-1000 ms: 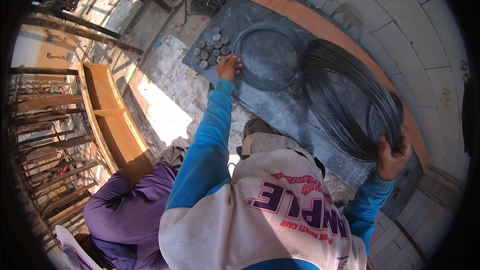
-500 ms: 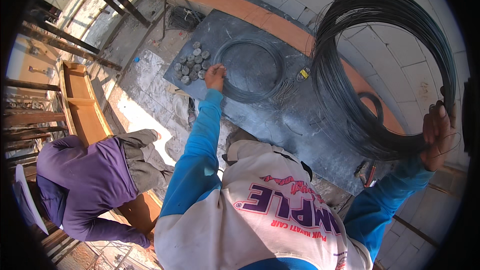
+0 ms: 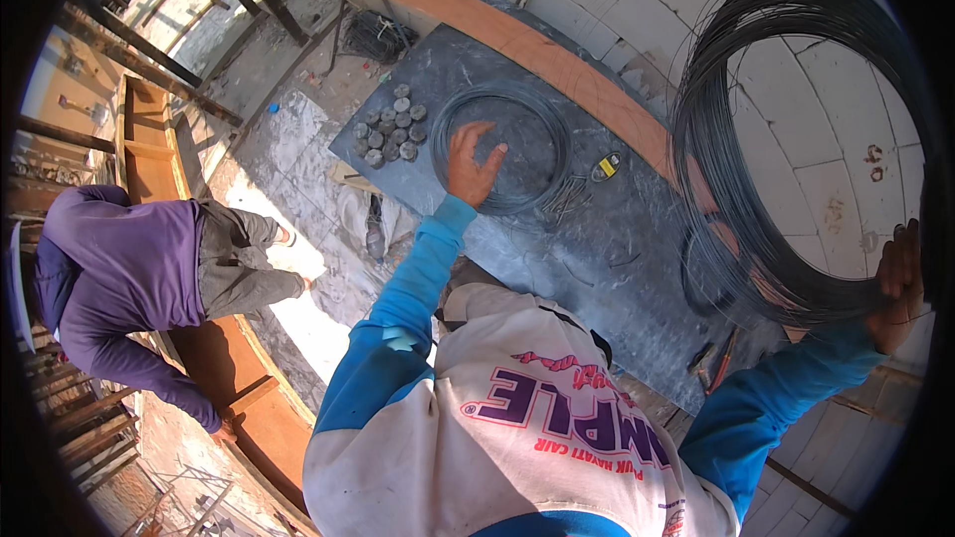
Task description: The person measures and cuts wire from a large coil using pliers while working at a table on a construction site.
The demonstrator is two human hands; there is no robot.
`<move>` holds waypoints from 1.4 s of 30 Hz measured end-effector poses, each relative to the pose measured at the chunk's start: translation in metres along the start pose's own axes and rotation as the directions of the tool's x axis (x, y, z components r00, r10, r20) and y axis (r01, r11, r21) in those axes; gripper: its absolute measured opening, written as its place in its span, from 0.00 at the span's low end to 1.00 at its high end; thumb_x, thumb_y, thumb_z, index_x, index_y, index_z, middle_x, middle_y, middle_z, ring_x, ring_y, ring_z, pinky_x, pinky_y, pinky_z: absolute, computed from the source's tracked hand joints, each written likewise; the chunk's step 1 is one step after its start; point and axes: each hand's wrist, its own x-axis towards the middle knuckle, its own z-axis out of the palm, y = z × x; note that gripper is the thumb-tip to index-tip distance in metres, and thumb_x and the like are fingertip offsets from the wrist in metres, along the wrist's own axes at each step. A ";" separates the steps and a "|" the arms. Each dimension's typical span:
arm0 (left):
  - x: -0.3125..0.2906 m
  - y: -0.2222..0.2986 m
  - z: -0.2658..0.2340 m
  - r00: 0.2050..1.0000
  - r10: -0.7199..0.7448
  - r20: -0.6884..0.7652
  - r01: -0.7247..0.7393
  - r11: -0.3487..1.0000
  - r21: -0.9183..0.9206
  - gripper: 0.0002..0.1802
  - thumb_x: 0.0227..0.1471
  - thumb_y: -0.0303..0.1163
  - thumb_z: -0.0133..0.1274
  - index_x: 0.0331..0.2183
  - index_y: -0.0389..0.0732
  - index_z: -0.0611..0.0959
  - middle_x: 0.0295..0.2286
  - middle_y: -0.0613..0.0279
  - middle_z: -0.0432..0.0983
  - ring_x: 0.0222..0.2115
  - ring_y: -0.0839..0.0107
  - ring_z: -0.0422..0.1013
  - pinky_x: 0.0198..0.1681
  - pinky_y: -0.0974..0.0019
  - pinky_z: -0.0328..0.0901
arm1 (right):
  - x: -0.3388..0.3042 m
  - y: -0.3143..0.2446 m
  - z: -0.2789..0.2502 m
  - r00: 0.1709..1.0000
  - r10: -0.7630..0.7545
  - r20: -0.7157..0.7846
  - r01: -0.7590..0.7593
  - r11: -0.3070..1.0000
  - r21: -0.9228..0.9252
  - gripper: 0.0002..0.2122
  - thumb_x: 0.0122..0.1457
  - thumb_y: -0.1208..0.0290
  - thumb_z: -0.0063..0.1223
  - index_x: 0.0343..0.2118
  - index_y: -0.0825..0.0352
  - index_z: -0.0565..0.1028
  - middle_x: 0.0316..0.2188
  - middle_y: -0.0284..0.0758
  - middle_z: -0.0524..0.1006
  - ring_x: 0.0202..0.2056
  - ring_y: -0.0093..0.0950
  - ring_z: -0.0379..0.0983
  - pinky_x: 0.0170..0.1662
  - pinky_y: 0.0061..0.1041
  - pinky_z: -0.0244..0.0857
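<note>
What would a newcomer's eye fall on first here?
Probably the large dark wire coil at right, its lower edge held by the right hand. Near the middle, the open left hand is over a thinner wire coil on the dark board. At left, a co-worker in purple bends over a long wooden trough.

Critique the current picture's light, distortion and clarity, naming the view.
Head view: hard sunlight washes a floor strip nearly white; head view: the fisheye bows the joints of the block wall; head view: the right hand looks dim beside the black rim, the left hand clearer.
</note>
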 end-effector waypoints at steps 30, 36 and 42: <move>0.059 0.048 0.222 0.763 -0.081 0.642 0.522 0.662 -0.537 0.22 0.58 0.28 0.43 0.54 0.35 0.65 0.41 0.51 0.72 0.41 0.59 0.71 0.48 0.60 0.64 | 0.039 -0.015 -0.181 0.690 -0.286 0.665 0.692 0.533 -0.488 0.49 0.54 0.32 0.38 0.61 0.79 0.49 0.57 0.56 0.61 0.54 0.40 0.64 0.55 0.28 0.60; 0.031 -0.015 0.247 0.399 -0.623 0.673 0.891 0.436 -0.124 0.22 0.55 0.25 0.49 0.52 0.33 0.68 0.36 0.47 0.75 0.23 0.63 0.75 0.24 0.66 0.71 | 0.021 -0.026 -0.168 0.689 -0.363 0.627 0.704 0.537 -0.464 0.47 0.54 0.35 0.42 0.63 0.74 0.45 0.59 0.56 0.57 0.58 0.44 0.60 0.58 0.33 0.58; 0.011 -0.022 0.227 0.409 -0.587 0.698 0.851 0.522 -0.060 0.28 0.52 0.23 0.52 0.55 0.32 0.64 0.43 0.45 0.72 0.33 0.59 0.75 0.31 0.61 0.72 | 0.018 -0.026 -0.159 0.569 -0.411 0.712 0.799 0.482 -0.360 0.49 0.52 0.36 0.47 0.65 0.67 0.41 0.59 0.57 0.57 0.59 0.45 0.59 0.59 0.34 0.58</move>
